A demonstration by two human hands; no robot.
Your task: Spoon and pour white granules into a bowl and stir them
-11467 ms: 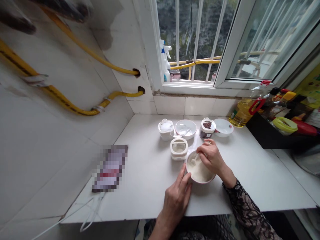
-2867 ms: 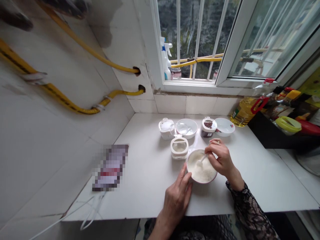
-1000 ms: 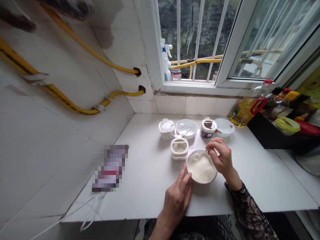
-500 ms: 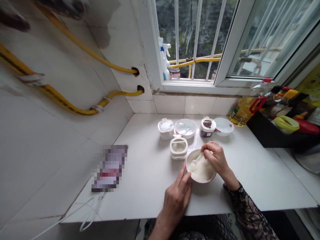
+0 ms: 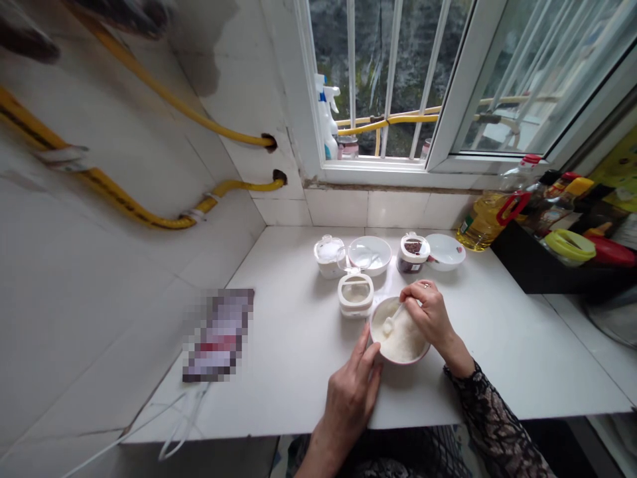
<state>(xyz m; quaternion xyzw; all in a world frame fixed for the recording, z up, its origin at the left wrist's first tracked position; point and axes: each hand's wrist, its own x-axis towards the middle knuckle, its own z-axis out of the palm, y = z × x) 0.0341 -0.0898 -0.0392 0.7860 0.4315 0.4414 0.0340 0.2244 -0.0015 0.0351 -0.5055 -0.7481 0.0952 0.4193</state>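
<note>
My left hand steadies a bowl, its fingers against the left side and near rim. White powder, resembling flour, fills much of the bowl. Between thumb and fingers of my right hand is a small white spoon, tilted, its tip in the powder. Just behind the bowl's left side stands a lidded jar with a cream rim. Farther back are an open jar of white grains, a bowl with a clear utensil in it, and a jar of dark reddish-brown bits.
Another white bowl sits beside the back jars. At right are an oil bottle and a black rack of bottles. A blurred flat item with a white cable lies left. The window is behind the counter.
The spoon in my right hand has shifted slightly within the powder, and its bowl end now shows more plainly. My left hand stays against the bowl.
</note>
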